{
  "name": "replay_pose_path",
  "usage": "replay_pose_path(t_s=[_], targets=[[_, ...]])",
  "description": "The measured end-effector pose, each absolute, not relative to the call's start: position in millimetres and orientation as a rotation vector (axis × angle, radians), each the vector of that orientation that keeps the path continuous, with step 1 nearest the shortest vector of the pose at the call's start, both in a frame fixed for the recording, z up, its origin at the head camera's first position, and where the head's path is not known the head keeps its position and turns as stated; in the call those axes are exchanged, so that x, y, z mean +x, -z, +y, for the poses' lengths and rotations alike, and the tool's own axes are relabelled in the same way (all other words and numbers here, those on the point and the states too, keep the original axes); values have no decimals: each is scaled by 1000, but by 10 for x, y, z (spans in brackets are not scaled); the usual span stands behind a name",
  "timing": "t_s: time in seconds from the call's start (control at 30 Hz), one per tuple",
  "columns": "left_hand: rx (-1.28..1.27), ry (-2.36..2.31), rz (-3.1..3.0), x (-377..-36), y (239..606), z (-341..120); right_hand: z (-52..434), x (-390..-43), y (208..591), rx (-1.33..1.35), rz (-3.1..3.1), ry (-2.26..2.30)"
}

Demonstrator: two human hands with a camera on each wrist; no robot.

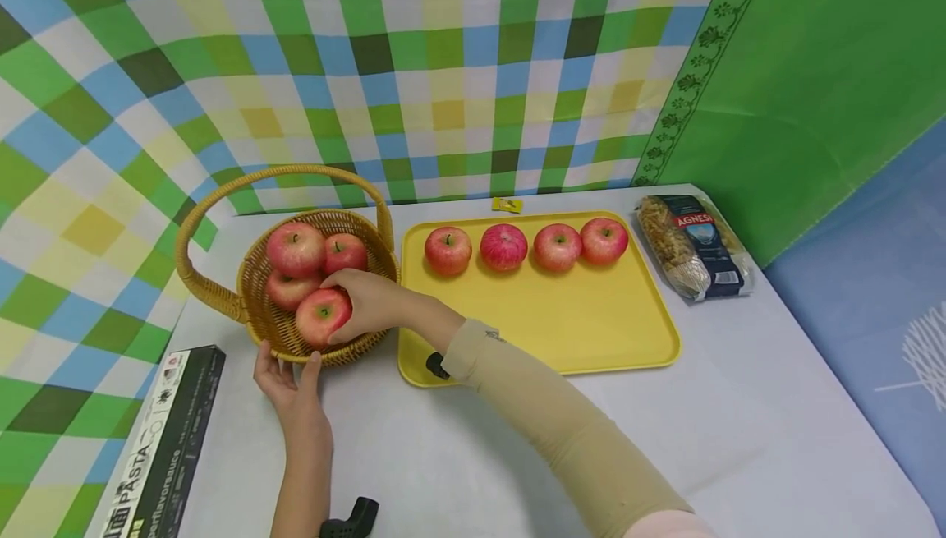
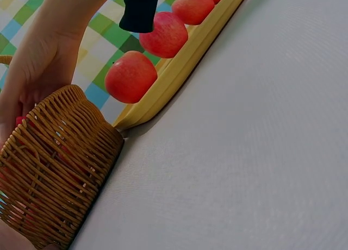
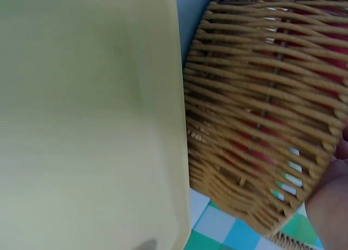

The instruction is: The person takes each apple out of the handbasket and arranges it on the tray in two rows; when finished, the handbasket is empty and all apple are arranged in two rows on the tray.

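Note:
My right hand reaches into the wicker basket and grips a red apple at its near side. Several other apples lie in the basket, among them a large one on top and a smaller one at the back. The left hand holds the basket's near wall, thumb and fingers apart on it. From the left wrist, the basket's woven side hides most of the fruit. In the right wrist view, the right hand shows partly past the basket rim.
A yellow tray right of the basket bears several apples in a row along its back. A pasta bag lies beyond its right end. The yellow packet is behind the tray. At the left lies a long black-and-white box.

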State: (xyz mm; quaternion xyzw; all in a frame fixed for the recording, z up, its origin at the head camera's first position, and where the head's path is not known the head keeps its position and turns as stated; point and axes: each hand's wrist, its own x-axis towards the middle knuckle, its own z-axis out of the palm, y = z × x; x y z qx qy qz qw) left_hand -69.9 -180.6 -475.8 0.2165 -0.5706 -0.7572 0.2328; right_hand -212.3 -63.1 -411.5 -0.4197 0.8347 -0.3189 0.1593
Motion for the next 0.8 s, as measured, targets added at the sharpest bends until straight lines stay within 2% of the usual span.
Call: replay_pose_path(t_s=[0.4, 0.8], targets=[[616, 2071, -1597, -690, 4753, -1797, -201, -2052, 3975, -1145, 2450, 1147], [603, 2085, -1588, -692, 4760, -1812, 566, -1906, 3873, -1000, 2455, 1337]])
